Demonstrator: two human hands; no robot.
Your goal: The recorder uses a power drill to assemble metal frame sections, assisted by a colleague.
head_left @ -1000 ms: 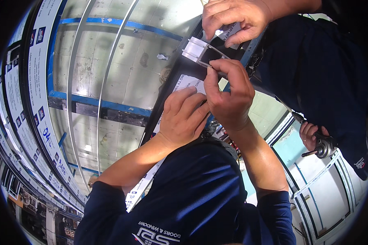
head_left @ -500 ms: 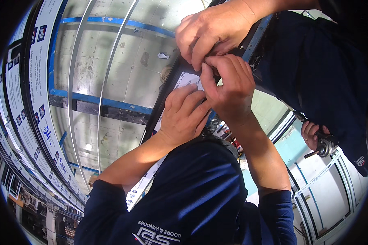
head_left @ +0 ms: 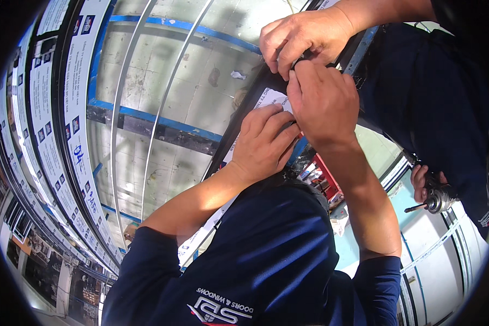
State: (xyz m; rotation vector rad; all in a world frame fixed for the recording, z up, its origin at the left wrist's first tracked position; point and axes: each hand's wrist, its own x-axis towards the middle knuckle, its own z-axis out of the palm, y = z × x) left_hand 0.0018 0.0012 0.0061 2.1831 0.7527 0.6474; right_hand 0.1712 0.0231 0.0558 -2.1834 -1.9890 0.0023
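Observation:
My left hand [head_left: 263, 136] is closed over a long dark window-frame profile [head_left: 238, 127], its fingers on the printed white protective film [head_left: 273, 99]. Just right of it, my right hand [head_left: 327, 100] is closed in a pinch at the profile, thumb beside the lifted-looking film end. What its fingertips hold is hidden. A co-worker's hand [head_left: 307, 41] reaches in from the upper right, its fingers bent and almost touching mine. Between the two hands a small dark bit shows, too little to name.
The co-worker's other hand holds a power drill [head_left: 437, 198] at the right. Film-covered profiles [head_left: 73, 136] stand in a curved-looking row at the left. Blue rack bars [head_left: 163, 124] and thin white strips [head_left: 163, 108] cross the tiled floor. A red tray [head_left: 327, 173] sits below my right forearm.
The scene has shifted right and slightly down in view. My right hand has turned, its back now more toward me. The co-worker's hand stays close to it, and my left hand keeps its place.

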